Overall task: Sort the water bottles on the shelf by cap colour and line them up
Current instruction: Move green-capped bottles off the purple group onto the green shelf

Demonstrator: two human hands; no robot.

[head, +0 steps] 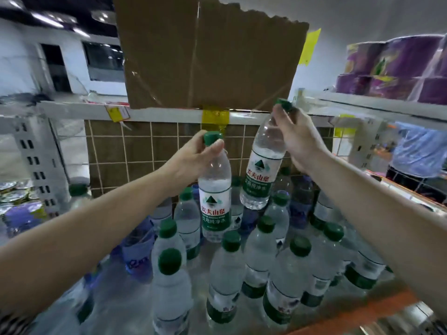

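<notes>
Upright bottle [214, 197]: left fingers [193, 141] grasp neck | tilted bottle [260, 172]: right fingers [281, 118] grasp neck

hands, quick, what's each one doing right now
Left hand: fingers pinch the neck of a green-capped bottle, held upright above the shelf.
Right hand: fingers grip the neck of a second green-capped bottle, tilted and lifted.

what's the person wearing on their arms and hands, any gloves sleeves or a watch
No gloves, rings or watch show on the left hand or right hand, and both forearms are bare to the frame edge. A striped patch at the bottom left corner may be clothing; too blurred to tell.
</notes>
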